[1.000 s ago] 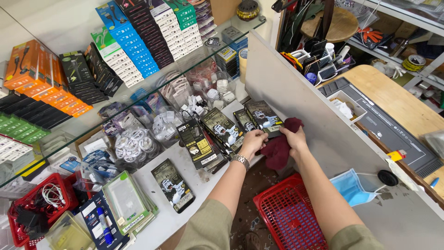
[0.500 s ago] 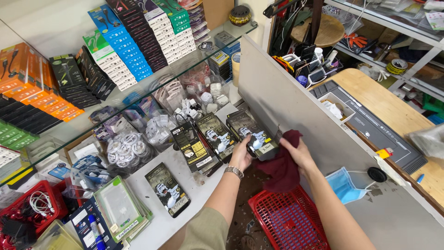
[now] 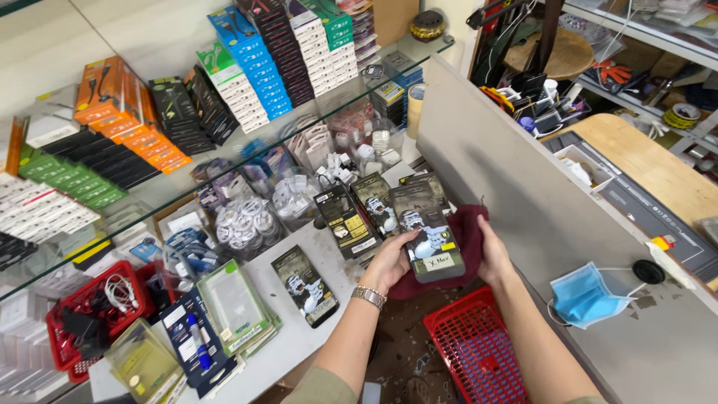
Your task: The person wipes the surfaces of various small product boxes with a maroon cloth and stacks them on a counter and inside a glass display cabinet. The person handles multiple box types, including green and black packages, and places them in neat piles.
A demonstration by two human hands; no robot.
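My left hand (image 3: 390, 262) grips a dark packaged item with a robot picture (image 3: 432, 243), holding it above the shelf's front edge. A metal bracelet (image 3: 368, 296) sits on that wrist. My right hand (image 3: 495, 254) presses a dark red cloth (image 3: 467, 228) against the package's right side and underside. Two similar dark packages (image 3: 345, 221) stand just behind on the white shelf (image 3: 292, 329). Another such package (image 3: 305, 285) lies flat to the left.
A red plastic basket (image 3: 470, 352) sits below my hands. A glass shelf (image 3: 224, 161) above carries rows of orange, green, blue and black boxes. Clear cases (image 3: 232, 307) and a second red basket (image 3: 93, 307) lie left. A grey counter (image 3: 538, 194) with a blue face mask (image 3: 583, 295) runs right.
My left hand has lifted one dark package off the shelf row and brought it toward me. The red cloth in my right hand has moved under and beside it.
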